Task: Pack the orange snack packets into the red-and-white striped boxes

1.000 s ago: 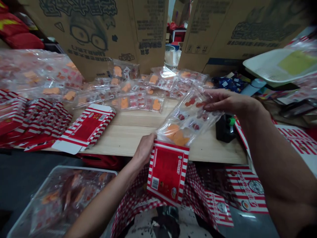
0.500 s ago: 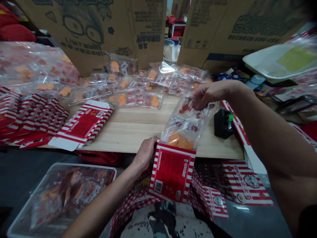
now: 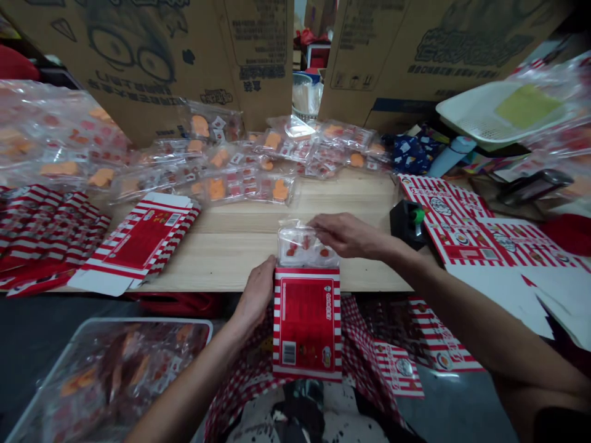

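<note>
Held a red box with white-striped borders just off the near edge of the wooden table, above a checked cloth, with a barcode at its lower left. Had a clear packet partway into the top of the box, with red pieces visible in the protruding part. Gripped the box by its upper left edge with the left hand, with most fingers hidden. Laid the right hand against the packet's upper right corner, with fingers together and bent; could not tell whether pinching or merely pressing.

Saw a tape dispenser just beyond the right wrist, and striped printed cartons beside it. To the left, noticed another striped box lying on the table, next to a stack of striped boxes. Farther back, found a row of filled packets with orange pieces, near large cardboard boxes. Low on the left, made out a white-rimmed tub of more packets; at upper right, a white basket with a yellow-green sheet.
</note>
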Tool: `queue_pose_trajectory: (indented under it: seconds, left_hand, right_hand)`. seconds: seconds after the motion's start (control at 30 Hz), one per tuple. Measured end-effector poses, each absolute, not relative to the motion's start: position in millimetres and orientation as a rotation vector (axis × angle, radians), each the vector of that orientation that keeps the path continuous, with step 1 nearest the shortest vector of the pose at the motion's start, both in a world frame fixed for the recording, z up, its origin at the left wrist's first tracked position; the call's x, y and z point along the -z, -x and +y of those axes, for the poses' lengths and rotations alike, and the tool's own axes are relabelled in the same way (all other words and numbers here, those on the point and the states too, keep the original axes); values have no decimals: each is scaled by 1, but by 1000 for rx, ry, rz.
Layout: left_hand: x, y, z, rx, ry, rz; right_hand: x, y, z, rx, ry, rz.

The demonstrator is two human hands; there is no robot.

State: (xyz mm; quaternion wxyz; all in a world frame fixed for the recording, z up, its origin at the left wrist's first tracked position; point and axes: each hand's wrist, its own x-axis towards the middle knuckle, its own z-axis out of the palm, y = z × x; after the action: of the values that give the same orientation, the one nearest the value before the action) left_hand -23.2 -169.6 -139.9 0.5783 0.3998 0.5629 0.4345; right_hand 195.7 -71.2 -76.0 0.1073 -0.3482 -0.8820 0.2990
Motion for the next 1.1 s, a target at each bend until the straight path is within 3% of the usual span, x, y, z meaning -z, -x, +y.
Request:
queue_pose_trajectory:
  seconds: [0.2,0.4,0.6,0.8,1.1]
  left_hand:
    - [150,14,-171,-974,-751,1263]
    - [150,8,-166,-1025,-585,1097]
    - [131,16,-153,-1038,-495,1141]
    - [138,11,-155,-1039,-455,1171]
    - [149,1,-166,-1313,-411,1315]
  right_hand:
    - [102,-195,-86,-1176,708,-2871]
    - [106,-191,-86,-863,526,-2953]
    - [117,-203,-127,-502,980,-2287]
    - [139,-211,-158,-818,1046,-2225]
    - [164,-199,-160,-936,1023,-1803]
